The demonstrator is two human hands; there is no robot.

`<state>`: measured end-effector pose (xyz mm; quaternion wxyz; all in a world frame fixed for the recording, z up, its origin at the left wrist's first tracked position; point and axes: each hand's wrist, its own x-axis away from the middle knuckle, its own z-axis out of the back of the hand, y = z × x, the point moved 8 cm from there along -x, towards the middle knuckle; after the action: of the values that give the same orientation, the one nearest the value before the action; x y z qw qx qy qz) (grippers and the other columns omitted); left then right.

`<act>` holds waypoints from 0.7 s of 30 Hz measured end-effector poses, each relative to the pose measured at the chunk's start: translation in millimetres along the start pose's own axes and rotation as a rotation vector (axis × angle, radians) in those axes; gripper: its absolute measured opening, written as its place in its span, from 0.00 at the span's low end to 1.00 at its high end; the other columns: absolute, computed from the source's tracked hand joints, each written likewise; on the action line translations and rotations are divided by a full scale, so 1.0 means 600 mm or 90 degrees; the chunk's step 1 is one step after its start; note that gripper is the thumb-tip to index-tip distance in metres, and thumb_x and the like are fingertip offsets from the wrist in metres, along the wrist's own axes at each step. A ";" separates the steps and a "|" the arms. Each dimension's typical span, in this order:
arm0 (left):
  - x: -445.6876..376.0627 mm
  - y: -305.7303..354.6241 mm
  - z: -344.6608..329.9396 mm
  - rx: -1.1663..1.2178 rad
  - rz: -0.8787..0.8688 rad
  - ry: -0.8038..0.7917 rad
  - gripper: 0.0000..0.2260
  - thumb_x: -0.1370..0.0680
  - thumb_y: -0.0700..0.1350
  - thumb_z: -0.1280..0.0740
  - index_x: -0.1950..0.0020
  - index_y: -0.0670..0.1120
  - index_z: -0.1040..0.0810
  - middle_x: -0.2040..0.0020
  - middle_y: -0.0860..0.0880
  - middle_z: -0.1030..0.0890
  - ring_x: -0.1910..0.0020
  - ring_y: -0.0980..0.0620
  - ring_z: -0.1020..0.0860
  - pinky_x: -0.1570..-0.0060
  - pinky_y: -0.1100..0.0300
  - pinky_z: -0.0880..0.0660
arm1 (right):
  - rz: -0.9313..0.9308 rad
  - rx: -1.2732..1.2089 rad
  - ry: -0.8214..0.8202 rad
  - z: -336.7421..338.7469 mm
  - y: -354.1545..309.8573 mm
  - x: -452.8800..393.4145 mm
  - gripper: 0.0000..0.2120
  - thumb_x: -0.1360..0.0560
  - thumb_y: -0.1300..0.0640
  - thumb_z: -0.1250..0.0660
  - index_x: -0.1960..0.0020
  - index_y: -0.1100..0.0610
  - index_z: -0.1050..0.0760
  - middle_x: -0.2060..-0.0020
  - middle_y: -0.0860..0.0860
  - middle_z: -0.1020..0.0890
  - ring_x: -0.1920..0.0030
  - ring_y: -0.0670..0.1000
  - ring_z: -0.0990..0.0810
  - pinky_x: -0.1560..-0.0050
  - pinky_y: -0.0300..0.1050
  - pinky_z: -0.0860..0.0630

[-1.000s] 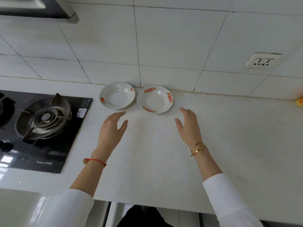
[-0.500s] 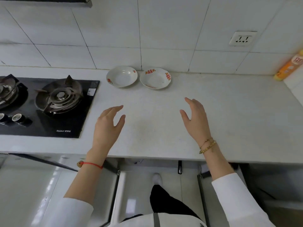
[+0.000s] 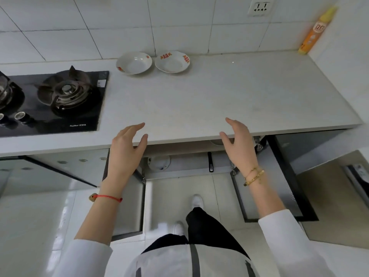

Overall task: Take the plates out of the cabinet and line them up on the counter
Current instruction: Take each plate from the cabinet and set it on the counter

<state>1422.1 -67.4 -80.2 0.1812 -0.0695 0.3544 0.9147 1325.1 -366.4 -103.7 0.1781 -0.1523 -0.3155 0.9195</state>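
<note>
Two white plates with red-orange patterns sit side by side at the back of the counter, by the tiled wall: the left plate and the right plate. Under the counter edge the cabinet stands with both doors swung out, the left door and the right door. A white plate shows partly on the shelf inside. My left hand and my right hand hover over the counter's front edge, fingers apart, holding nothing.
A black gas hob with a burner lies at the left of the counter. An orange and yellow bottle stands in the back right corner under a wall socket. My feet are on the tiled floor before the cabinet.
My view has pulled back and tilted down, so the open cabinet and floor show. Both hands have drawn back from the plates to the counter's front edge, staying empty.
</note>
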 end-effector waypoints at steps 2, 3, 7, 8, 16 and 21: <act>0.021 0.012 -0.004 0.003 -0.002 -0.008 0.15 0.21 0.45 0.35 0.34 0.45 0.23 0.38 0.49 0.20 0.36 0.49 0.24 0.35 0.55 0.28 | -0.008 -0.010 0.012 0.016 0.011 0.027 0.22 0.21 0.53 0.39 0.29 0.55 0.34 0.31 0.53 0.30 0.28 0.50 0.36 0.28 0.43 0.38; 0.031 0.017 -0.008 0.007 0.001 -0.013 0.15 0.21 0.45 0.35 0.34 0.45 0.23 0.38 0.49 0.20 0.37 0.49 0.23 0.36 0.55 0.28 | -0.013 -0.012 0.016 0.024 0.017 0.039 0.22 0.21 0.53 0.39 0.29 0.56 0.34 0.31 0.53 0.29 0.28 0.50 0.35 0.28 0.45 0.38; 0.065 0.046 -0.029 0.023 0.015 -0.024 0.15 0.21 0.46 0.35 0.34 0.47 0.23 0.38 0.50 0.20 0.43 0.45 0.21 0.39 0.56 0.26 | -0.029 0.003 0.023 0.053 0.045 0.076 0.22 0.21 0.53 0.38 0.29 0.56 0.34 0.33 0.53 0.28 0.29 0.51 0.34 0.31 0.40 0.38; 0.073 0.055 -0.036 0.023 0.012 -0.026 0.15 0.21 0.46 0.35 0.34 0.47 0.23 0.38 0.50 0.20 0.41 0.47 0.21 0.38 0.59 0.28 | -0.032 -0.003 0.028 0.060 0.053 0.083 0.21 0.21 0.53 0.38 0.29 0.56 0.33 0.33 0.53 0.28 0.30 0.51 0.33 0.33 0.38 0.38; 0.127 0.133 -0.103 0.036 0.012 -0.018 0.15 0.21 0.46 0.35 0.35 0.47 0.23 0.40 0.51 0.19 0.40 0.52 0.22 0.39 0.61 0.28 | -0.046 -0.005 0.017 0.126 0.133 0.125 0.22 0.21 0.53 0.38 0.29 0.56 0.33 0.33 0.52 0.27 0.30 0.51 0.32 0.32 0.40 0.38; 0.167 0.189 -0.153 0.038 0.034 -0.011 0.14 0.21 0.44 0.34 0.36 0.45 0.22 0.41 0.50 0.19 0.42 0.54 0.22 0.43 0.69 0.32 | -0.054 -0.004 -0.010 0.164 0.198 0.142 0.22 0.21 0.53 0.38 0.29 0.57 0.33 0.32 0.53 0.27 0.30 0.52 0.32 0.29 0.46 0.36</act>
<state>1285.9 -178.6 -103.1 0.1619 -0.0465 0.3815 0.9089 1183.3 -469.4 -119.1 0.2140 -0.1323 -0.3262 0.9112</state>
